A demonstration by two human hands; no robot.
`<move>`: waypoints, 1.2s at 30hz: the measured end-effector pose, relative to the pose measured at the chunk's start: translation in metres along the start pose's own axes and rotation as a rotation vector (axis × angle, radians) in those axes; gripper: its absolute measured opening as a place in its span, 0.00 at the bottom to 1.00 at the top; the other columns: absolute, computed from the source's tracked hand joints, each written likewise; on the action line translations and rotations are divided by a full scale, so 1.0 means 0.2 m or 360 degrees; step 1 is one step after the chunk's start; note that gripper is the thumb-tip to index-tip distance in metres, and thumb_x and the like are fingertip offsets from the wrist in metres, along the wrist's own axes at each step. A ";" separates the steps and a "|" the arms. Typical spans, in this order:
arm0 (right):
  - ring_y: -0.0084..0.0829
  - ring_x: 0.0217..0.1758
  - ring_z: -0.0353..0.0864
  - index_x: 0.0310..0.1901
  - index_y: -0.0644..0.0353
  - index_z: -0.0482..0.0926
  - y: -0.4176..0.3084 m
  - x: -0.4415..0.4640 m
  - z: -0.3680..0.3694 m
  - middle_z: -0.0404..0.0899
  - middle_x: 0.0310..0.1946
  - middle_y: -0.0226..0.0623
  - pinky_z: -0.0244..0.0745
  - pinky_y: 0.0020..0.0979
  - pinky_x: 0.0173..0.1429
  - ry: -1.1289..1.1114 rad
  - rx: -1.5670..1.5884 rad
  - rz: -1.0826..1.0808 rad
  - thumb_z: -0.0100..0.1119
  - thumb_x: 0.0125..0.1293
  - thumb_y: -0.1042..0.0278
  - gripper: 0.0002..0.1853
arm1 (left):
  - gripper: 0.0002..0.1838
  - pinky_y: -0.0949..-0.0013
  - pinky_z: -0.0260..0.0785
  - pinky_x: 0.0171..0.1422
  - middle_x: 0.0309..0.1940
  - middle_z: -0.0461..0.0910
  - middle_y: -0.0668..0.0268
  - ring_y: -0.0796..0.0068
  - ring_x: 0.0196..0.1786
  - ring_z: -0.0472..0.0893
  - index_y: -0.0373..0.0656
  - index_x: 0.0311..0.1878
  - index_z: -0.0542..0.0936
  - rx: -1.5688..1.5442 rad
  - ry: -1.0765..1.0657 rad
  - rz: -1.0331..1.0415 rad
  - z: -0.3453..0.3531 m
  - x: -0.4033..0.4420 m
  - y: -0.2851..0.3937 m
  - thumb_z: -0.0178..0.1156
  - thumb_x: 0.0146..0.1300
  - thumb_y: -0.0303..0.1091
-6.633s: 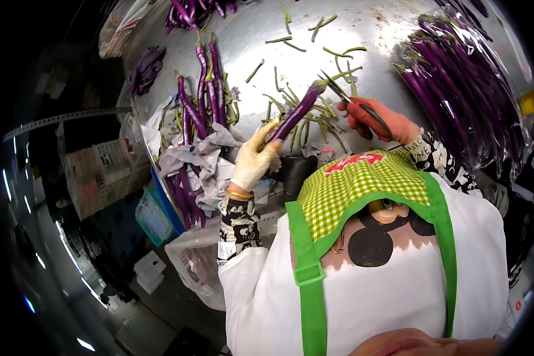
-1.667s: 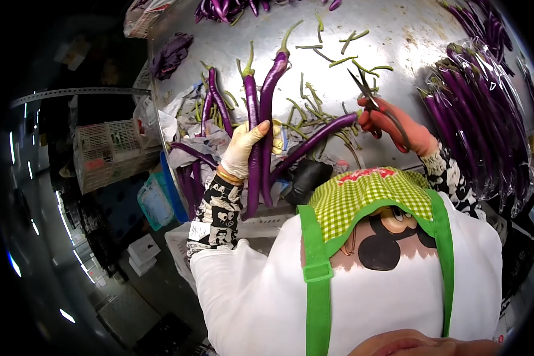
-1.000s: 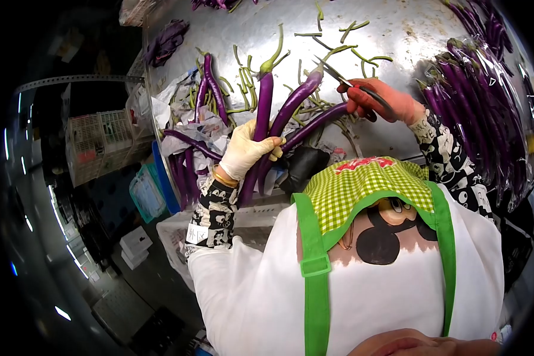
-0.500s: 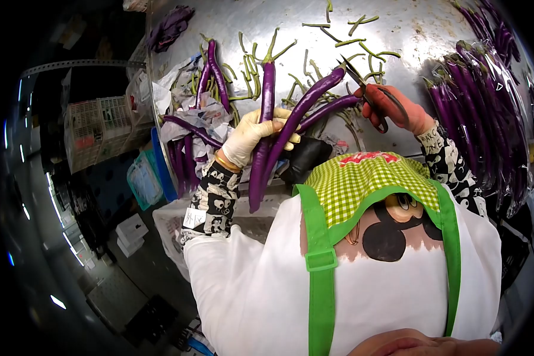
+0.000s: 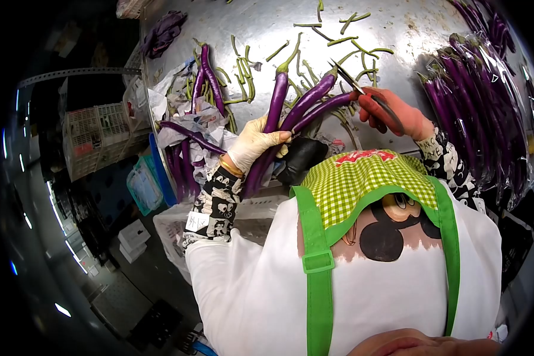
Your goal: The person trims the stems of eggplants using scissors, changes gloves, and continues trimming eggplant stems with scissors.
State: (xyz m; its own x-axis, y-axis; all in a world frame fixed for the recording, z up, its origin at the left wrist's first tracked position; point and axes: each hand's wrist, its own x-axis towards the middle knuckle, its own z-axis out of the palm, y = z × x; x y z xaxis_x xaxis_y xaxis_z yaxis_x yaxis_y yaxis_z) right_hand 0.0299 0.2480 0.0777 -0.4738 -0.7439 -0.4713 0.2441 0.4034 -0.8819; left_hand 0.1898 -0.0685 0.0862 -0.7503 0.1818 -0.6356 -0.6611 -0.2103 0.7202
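Note:
My left hand (image 5: 256,144), in a pale glove, is closed around long purple eggplants (image 5: 309,101). One of them (image 5: 277,102) keeps a long green stem; the tops fan out up and to the right. My right hand (image 5: 391,113), in a reddish glove, grips black-handled scissors (image 5: 362,89), whose tips are at the top of the middle eggplant. A third eggplant (image 5: 326,110) reaches toward the right fingers; whether they touch it is unclear. Cut green stems (image 5: 247,77) lie scattered on the metal table (image 5: 267,24) beyond the hands.
Bagged eggplants (image 5: 474,113) lie at the right. More eggplants (image 5: 212,80) rest on crumpled paper (image 5: 210,121) at the left, below a dark purple cloth (image 5: 164,32). A black object (image 5: 304,157) sits by the apron. Crates (image 5: 98,133) stand at far left.
Since the earlier frames, my left hand has gathered several eggplants. The middle one's long stem has gone from its top. Lately both hands have shifted only slightly, with the scissors staying at that eggplant's top.

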 end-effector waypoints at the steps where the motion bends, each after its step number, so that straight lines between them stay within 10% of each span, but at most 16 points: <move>1: 0.16 0.19 0.69 0.38 0.56 0.73 -0.01 -0.01 0.00 0.74 0.25 0.28 0.62 0.21 0.19 0.0003 -0.0013 0.0026 0.51 0.71 0.29 0.31 | 0.16 0.67 0.83 0.39 0.37 0.85 0.59 0.69 0.32 0.86 0.34 0.52 0.79 -0.0042 -0.0008 -0.0030 0.00 0.00 0.00 0.67 0.69 0.36; 23: 0.17 0.22 0.70 0.49 0.57 0.75 -0.04 0.01 0.03 0.76 0.29 0.28 0.63 0.22 0.21 0.0045 0.0171 0.0148 0.55 0.72 0.36 0.28 | 0.18 0.65 0.84 0.41 0.39 0.85 0.54 0.63 0.36 0.87 0.29 0.54 0.76 -0.0573 -0.0129 -0.0053 -0.01 -0.01 -0.01 0.61 0.71 0.36; 36: 0.21 0.21 0.72 0.51 0.60 0.76 0.25 -0.01 -0.03 0.75 0.29 0.31 0.67 0.26 0.22 0.0371 0.0215 0.0260 0.54 0.73 0.36 0.29 | 0.10 0.69 0.75 0.43 0.35 0.84 0.68 0.73 0.33 0.81 0.38 0.44 0.81 0.0585 0.2203 0.0643 -0.82 -0.41 -0.17 0.70 0.61 0.28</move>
State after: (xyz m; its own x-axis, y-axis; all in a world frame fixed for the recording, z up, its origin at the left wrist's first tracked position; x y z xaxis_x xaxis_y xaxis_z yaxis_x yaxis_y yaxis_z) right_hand 0.0377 0.2721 0.0353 -0.5963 -0.5268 -0.6058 0.4359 0.4212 -0.7954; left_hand 0.2738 -0.2344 0.0674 -0.4197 -0.9075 0.0181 -0.5357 0.2637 0.8022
